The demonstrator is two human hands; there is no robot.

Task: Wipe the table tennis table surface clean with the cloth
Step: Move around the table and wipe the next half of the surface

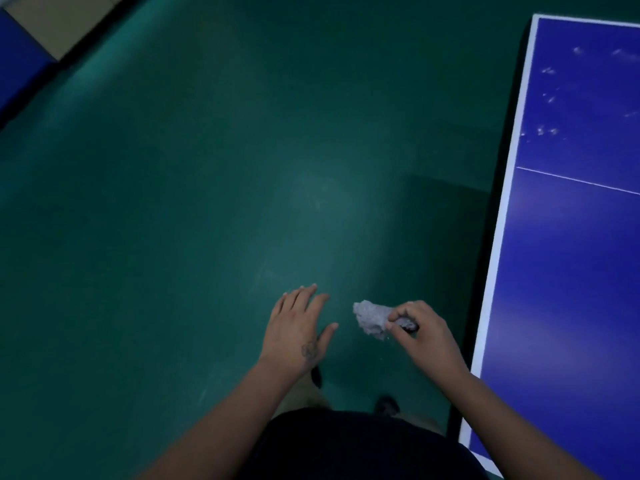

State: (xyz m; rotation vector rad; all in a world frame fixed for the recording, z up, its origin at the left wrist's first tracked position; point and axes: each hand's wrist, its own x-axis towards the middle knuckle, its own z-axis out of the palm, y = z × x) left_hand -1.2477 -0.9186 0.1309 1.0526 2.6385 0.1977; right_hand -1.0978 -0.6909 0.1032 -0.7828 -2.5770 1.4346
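Green floor (207, 168), blue table (571, 271) at right — right hand (420, 332) grip clamped on grey cloth (372, 317), left hand (299, 327) fingers apart

Table (571, 271) right of hands; cloth (372, 318) between hands.

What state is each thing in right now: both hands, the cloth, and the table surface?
Left hand: open, fingers spread, holding nothing, over the green floor.
Right hand: pinches the cloth, beside the table, not over it.
Cloth: grey, crumpled, held in the air, off the table.
Table tennis table: blue, white specks on the far part, not being wiped.
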